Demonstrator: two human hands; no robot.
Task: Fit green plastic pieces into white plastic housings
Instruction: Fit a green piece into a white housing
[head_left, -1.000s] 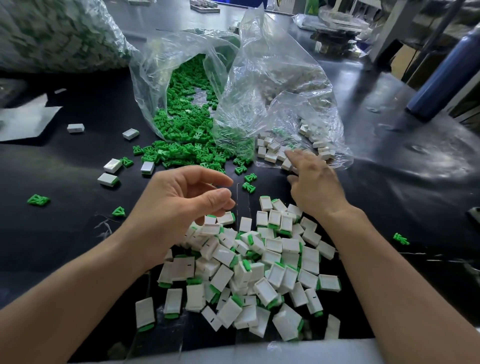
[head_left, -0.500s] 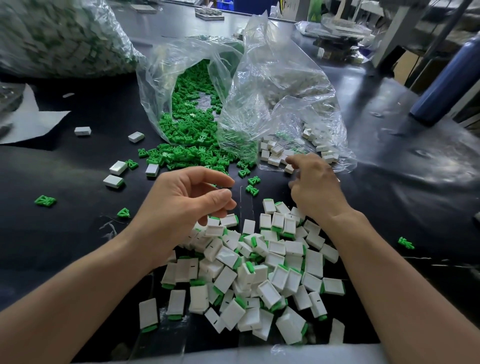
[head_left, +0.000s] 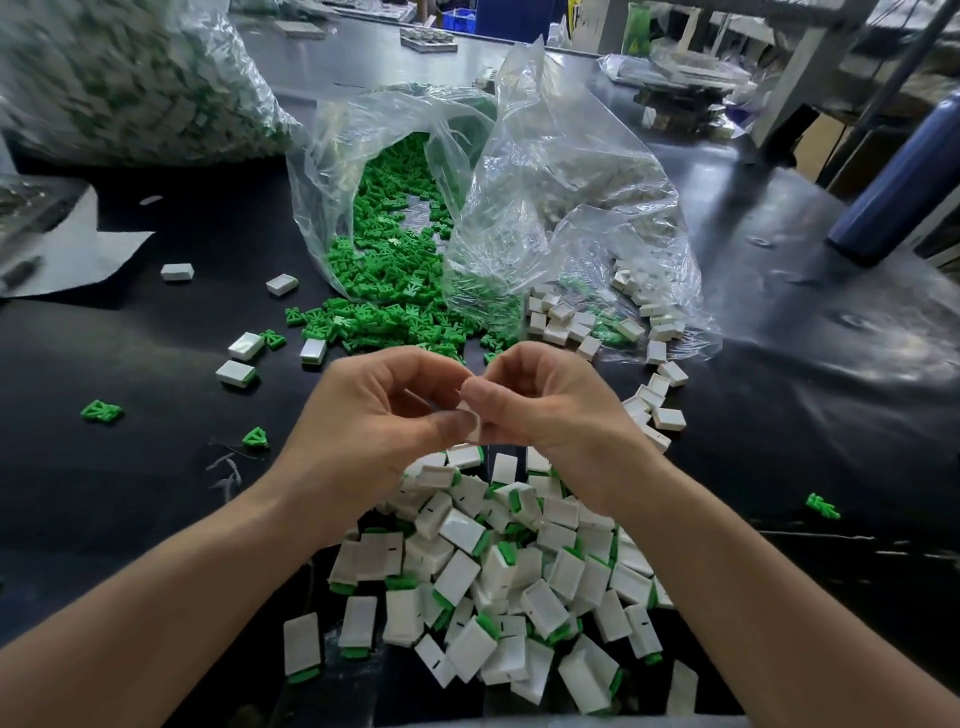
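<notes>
Head view: left hand (head_left: 374, 421) and right hand (head_left: 550, 410) fingertip to fingertip at centre, fingers curled. Right pinching a small white part (head_left: 469, 410), mostly hidden; cannot tell what left grips. Just nearer, heap of fitted housings (head_left: 493, 571) on black table (head_left: 156, 467); farther, clear bags spilling green pieces (head_left: 384, 270) and, to their right, empty white housings (head_left: 558, 314).

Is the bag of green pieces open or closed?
Open. The bag gapes at its mouth, and green pieces spill onto the table.
</notes>
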